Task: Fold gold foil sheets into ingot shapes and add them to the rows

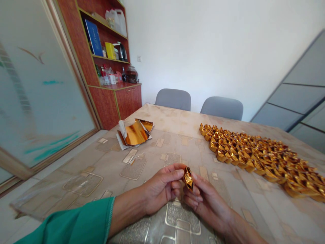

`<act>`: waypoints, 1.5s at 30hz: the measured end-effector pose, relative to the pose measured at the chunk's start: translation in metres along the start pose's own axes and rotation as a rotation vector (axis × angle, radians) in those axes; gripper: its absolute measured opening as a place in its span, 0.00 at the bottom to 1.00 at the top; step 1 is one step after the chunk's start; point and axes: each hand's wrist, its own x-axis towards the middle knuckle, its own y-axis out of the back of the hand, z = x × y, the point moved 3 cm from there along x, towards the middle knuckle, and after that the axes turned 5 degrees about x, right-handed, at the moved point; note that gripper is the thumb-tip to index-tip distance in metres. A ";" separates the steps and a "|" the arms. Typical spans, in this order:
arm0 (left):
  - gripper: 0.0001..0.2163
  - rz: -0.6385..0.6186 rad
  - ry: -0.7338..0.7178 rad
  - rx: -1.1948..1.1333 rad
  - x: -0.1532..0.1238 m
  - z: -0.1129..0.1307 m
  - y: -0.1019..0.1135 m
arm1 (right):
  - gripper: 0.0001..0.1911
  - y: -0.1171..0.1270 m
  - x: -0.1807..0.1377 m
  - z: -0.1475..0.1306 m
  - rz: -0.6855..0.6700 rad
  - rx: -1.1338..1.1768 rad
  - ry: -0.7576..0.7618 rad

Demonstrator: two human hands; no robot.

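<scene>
A small folded gold foil paper ingot [188, 178] is held up just above the table, between both hands. My left hand [164, 184] pinches its upper end with thumb and forefinger, the other fingers curled under. On the other side, my right hand [203, 195] grips its right edge and lower end with thumb and fingers. To the right stand many finished gold paper ingots [243, 147] packed in rows. A loose stack of gold foil paper sheets [137, 133] lies farther off at the left, curled, with white backing showing.
The table [172, 117] wears a patterned plastic cover. Two grey chairs [173, 98] stand at its far side. A wooden cabinet [129, 98] with shelves of bottles and a kettle is at the back left, near a frosted glass door [43, 84].
</scene>
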 end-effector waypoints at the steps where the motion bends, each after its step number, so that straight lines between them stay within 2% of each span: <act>1: 0.13 0.014 -0.012 0.037 -0.001 0.000 0.000 | 0.14 0.000 0.000 0.000 -0.006 -0.017 0.002; 6: 0.14 0.094 -0.082 0.173 -0.003 -0.001 -0.002 | 0.17 -0.001 0.000 0.004 -0.033 -0.074 -0.028; 13: 0.16 0.051 -0.008 -0.015 0.003 -0.003 0.004 | 0.15 0.001 0.002 -0.004 0.083 -0.174 0.075; 18: 0.16 0.034 -0.136 0.048 0.008 -0.005 0.006 | 0.20 -0.005 0.000 -0.011 0.140 -0.377 0.155; 22: 0.16 -0.018 -0.178 0.114 0.009 -0.005 0.005 | 0.22 -0.010 -0.003 -0.012 0.086 -0.386 0.045; 26: 0.16 -0.007 -0.181 0.162 0.008 -0.003 0.006 | 0.24 -0.011 -0.008 -0.017 0.065 -0.451 -0.021; 31: 0.17 0.029 -0.257 0.156 0.006 0.004 0.004 | 0.22 -0.008 -0.009 -0.026 0.130 -0.606 0.103; 35: 0.20 0.019 -0.269 0.190 0.006 0.004 0.003 | 0.18 -0.012 -0.008 -0.028 0.089 -0.596 0.201; 41: 0.20 -0.009 -0.297 0.320 0.004 0.002 0.002 | 0.18 -0.013 -0.007 -0.026 0.124 -0.621 0.240; 45: 0.18 -0.023 -0.272 0.319 0.004 -0.001 0.002 | 0.18 -0.014 -0.006 -0.022 0.128 -0.636 0.229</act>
